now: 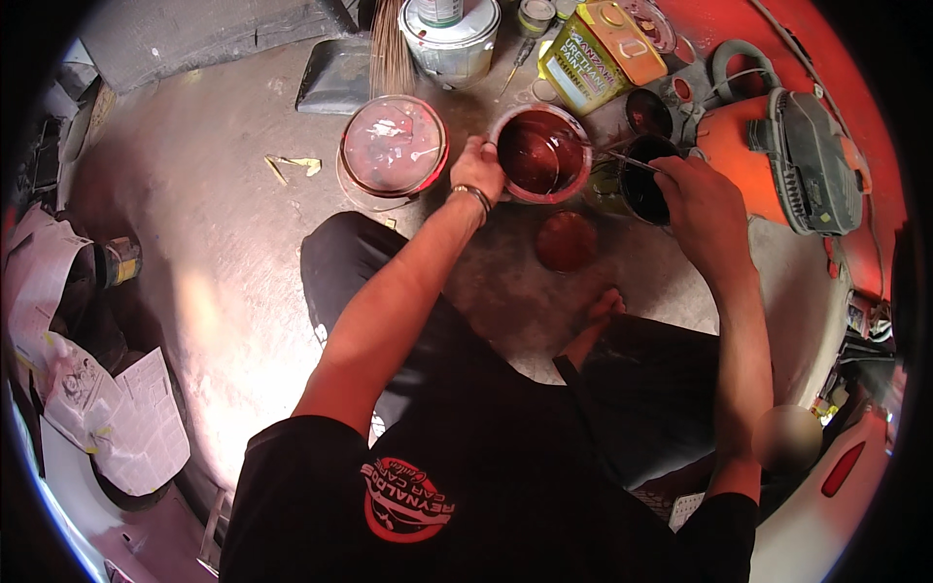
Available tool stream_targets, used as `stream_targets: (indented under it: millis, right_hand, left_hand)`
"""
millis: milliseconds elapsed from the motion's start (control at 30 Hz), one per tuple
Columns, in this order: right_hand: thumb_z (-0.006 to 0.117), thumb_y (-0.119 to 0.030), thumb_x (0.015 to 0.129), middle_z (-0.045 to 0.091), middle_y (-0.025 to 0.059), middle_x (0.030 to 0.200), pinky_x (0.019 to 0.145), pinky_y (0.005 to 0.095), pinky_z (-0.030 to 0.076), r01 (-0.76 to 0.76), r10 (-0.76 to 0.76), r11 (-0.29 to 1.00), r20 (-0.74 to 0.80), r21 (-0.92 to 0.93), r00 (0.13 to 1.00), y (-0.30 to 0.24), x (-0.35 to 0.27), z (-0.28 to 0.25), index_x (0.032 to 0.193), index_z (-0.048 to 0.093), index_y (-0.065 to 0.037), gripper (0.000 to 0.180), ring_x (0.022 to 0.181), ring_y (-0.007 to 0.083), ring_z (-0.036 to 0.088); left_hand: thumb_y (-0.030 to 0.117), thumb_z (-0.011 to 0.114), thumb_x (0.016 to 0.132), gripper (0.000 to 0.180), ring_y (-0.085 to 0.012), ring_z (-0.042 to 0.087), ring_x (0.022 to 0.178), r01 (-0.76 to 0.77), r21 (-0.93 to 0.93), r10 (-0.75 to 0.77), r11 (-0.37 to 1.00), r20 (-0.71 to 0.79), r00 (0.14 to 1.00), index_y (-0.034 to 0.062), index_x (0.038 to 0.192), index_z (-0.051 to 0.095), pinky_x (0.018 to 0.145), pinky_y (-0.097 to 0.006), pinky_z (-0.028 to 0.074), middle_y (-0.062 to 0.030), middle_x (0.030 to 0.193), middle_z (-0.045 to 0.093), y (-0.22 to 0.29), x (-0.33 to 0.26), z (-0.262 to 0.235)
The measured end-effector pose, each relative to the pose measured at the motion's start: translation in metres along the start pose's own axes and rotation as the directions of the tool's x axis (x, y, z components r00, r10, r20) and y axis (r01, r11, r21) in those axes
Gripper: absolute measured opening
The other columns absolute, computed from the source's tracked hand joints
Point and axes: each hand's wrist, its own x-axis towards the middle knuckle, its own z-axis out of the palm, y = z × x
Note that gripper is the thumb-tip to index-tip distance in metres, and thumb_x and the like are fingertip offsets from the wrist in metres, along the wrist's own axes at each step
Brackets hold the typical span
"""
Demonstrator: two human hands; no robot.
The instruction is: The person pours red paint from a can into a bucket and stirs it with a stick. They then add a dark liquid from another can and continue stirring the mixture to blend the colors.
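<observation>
My left hand [478, 169] is closed on the left side of a round paint tub [558, 197]. Dark red, glossy paint [536, 155] lies inside the tub. To the right, my right hand [705, 204] pinches a thin stick [634, 160], which points left between the tub and an open dark can [643, 194]. The stick's tip is too small to make out clearly. A red disc, perhaps a lid [567, 241], rests on the floor just below the tub. Left of my left hand stands a bucket with a paint-smeared lid [392, 146].
Behind the tub are a yellow rectangular tin [595, 60], a large white can [452, 49], a broom [389, 49] and a dustpan [335, 78]. An orange and black machine [768, 160] stands at right. Newspaper sheets [136, 418] hang at left.
</observation>
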Motion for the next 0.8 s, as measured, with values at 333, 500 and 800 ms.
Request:
stream_targets:
  millis: [333, 500, 800]
  right_hand:
    - [0.064, -0.016, 0.096, 0.068, 0.0172, 0.089, 0.074, 0.053, 0.053, 0.079, -0.078, 0.996, 0.033, -0.041, 0.996, -0.003, 0.031, 0.042, 0.102, 0.066, -0.007, 0.012, 0.087, 0.0407, 0.069]
    - [0.065, -0.017, 0.096, 0.067, 0.02, 0.09, 0.075, 0.0531, 0.052, 0.059, -0.057, 0.991, -0.023, 0.116, 0.998, 0.005, 0.05, 0.045, 0.105, 0.065, -0.006, 0.013, 0.089, 0.0443, 0.066]
    - [0.063, -0.017, 0.097, 0.069, 0.0207, 0.088, 0.073, 0.0551, 0.053, 0.05, -0.02, 0.98, -0.151, 0.195, 0.988, 0.033, 0.059, 0.046, 0.098, 0.066, -0.006, 0.011, 0.085, 0.0439, 0.069]
  left_hand:
    - [0.012, 0.059, 0.105, 0.036, -0.03, 0.074, 0.11, -0.411, -0.054, 0.391, 0.91, -0.215, 0.895, 0.0088, 0.141, 0.066, 0.099, -0.039, 0.055, -0.019, 0.123, 0.076, 0.008, 0.01, 0.015]
    - [0.01, 0.057, 0.103, 0.041, -0.0343, 0.072, 0.118, -0.152, -0.192, 0.152, 0.97, -0.015, 0.988, 0.0131, 0.144, 0.064, 0.104, -0.043, 0.055, -0.0195, 0.128, 0.074, 0.051, 0.007, 0.005]
    - [0.023, 0.06, 0.1, 0.052, -0.0426, 0.062, 0.13, -0.439, 0.465, 0.507, 0.769, -0.025, 0.862, 0.0042, 0.149, 0.057, 0.11, -0.048, 0.05, -0.0249, 0.143, 0.063, 0.052, -0.001, -0.003]
